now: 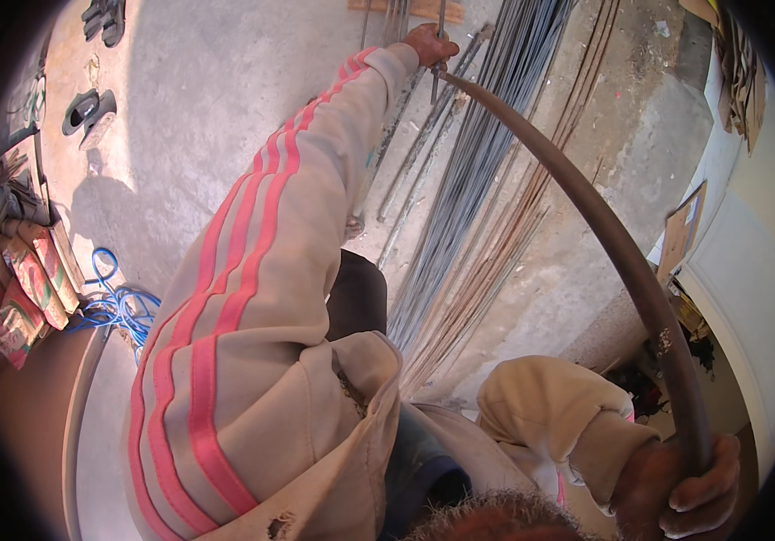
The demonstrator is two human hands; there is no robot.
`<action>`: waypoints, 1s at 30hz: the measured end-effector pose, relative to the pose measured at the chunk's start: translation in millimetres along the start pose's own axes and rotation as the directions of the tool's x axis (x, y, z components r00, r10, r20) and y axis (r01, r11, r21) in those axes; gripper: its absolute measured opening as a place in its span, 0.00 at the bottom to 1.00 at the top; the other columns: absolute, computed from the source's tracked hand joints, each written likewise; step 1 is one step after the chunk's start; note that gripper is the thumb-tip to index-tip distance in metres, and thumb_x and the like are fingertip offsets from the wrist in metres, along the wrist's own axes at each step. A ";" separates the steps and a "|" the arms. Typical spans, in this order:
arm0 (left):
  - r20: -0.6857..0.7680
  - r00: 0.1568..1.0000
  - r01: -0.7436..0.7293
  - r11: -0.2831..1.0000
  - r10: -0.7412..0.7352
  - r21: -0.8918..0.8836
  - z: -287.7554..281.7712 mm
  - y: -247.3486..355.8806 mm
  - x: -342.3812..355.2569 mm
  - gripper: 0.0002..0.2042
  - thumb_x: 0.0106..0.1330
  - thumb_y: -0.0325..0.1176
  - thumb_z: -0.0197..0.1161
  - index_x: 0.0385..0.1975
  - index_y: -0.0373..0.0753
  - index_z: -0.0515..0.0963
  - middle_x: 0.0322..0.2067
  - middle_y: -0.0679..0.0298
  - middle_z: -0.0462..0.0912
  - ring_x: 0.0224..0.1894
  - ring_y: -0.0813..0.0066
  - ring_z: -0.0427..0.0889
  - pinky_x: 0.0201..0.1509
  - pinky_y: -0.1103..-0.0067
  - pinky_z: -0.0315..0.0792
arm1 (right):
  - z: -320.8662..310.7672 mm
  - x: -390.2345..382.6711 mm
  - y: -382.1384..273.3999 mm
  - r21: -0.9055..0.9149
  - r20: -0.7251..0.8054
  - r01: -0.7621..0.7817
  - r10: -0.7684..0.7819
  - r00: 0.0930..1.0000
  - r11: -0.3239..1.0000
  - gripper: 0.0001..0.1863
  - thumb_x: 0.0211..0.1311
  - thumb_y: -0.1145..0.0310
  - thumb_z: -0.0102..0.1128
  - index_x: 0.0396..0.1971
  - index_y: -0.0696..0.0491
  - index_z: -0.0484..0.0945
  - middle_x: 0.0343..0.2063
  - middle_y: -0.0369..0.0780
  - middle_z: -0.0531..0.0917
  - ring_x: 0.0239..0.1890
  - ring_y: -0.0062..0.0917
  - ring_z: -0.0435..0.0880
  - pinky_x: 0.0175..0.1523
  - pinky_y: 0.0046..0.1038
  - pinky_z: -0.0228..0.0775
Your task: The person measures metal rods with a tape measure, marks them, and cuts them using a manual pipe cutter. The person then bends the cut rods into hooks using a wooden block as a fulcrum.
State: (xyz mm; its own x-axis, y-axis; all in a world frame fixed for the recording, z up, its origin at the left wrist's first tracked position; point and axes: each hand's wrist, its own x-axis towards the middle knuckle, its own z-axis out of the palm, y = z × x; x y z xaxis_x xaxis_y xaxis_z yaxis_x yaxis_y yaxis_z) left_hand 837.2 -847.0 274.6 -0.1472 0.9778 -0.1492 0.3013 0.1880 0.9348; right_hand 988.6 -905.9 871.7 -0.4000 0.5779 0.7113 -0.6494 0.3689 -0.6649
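Observation:
My left hand (429, 45) is stretched far out at the top of the view, its fingers wrapped round a thin metal rod (442, 15). Close beside it is the narrow far end of a long brown metal bar (599, 212), which seems to meet the rod just below the fingers. The bar looks bowed and runs down the right side. At its thick near end, my right hand (680, 494) has its fingers curled round it.
Bundles of long grey steel rods (487, 135) and rusty rods (532, 230) lie on the concrete floor. On the left are blue rope (122, 307), printed sacks (36, 270) and black shoes (90, 113). A pale wall (739, 270) stands at right.

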 end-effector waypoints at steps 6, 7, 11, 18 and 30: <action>-0.048 0.994 -0.077 0.956 0.095 0.284 -6.6 20.3 -7.7 0.07 0.60 0.40 0.60 0.34 0.52 0.83 0.29 0.57 0.82 0.37 0.54 0.83 0.39 0.65 0.77 | 5.6 -29.6 -0.9 0.061 -0.095 0.167 -0.160 0.982 0.984 0.19 0.76 0.60 0.41 0.20 0.45 0.59 0.15 0.26 0.57 0.14 0.11 0.59 0.17 0.19 0.52; -0.057 0.998 -0.004 0.987 0.013 0.159 -9.1 25.6 -8.4 0.07 0.60 0.41 0.60 0.33 0.51 0.84 0.29 0.58 0.82 0.36 0.56 0.84 0.38 0.66 0.77 | 5.1 -35.2 -1.1 0.070 -0.081 0.154 -0.149 0.986 0.986 0.20 0.76 0.61 0.42 0.19 0.45 0.59 0.15 0.26 0.57 0.14 0.11 0.60 0.18 0.19 0.53; 0.006 0.988 0.154 0.980 -0.155 -0.122 -12.5 27.1 -7.1 0.09 0.59 0.45 0.61 0.30 0.49 0.85 0.27 0.59 0.85 0.31 0.63 0.85 0.35 0.69 0.78 | 8.5 -62.2 -10.1 0.117 -0.129 0.192 -0.177 0.976 0.974 0.20 0.76 0.60 0.43 0.19 0.46 0.59 0.15 0.26 0.58 0.14 0.11 0.61 0.19 0.19 0.55; 0.085 0.981 -0.192 0.852 0.173 0.487 10.6 -23.0 31.6 0.10 0.63 0.46 0.56 0.34 0.55 0.83 0.31 0.62 0.86 0.36 0.62 0.87 0.41 0.69 0.79 | 24.2 -120.5 -28.3 0.469 -0.410 0.624 -0.471 0.781 0.625 0.21 0.76 0.59 0.44 0.19 0.46 0.59 0.15 0.27 0.58 0.15 0.12 0.63 0.20 0.19 0.57; 0.033 0.999 -0.006 1.000 0.007 -0.025 -15.4 42.3 -6.4 0.09 0.58 0.40 0.63 0.25 0.42 0.81 0.24 0.63 0.84 0.26 0.71 0.84 0.32 0.74 0.77 | 17.4 -86.7 -161.8 -0.604 -0.781 -0.059 0.605 -0.158 -0.795 0.12 0.73 0.66 0.49 0.46 0.51 0.56 0.41 0.43 0.61 0.37 0.29 0.72 0.39 0.27 0.68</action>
State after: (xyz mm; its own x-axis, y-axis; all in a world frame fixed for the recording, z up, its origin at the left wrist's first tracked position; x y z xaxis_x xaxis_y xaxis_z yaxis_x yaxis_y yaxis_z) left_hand 836.4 -846.8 320.1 -0.1135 0.9817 -0.1531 0.2788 0.1794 0.9435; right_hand 1117.2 -1028.3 921.6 0.1754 0.7002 -0.6921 0.9302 0.1123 0.3494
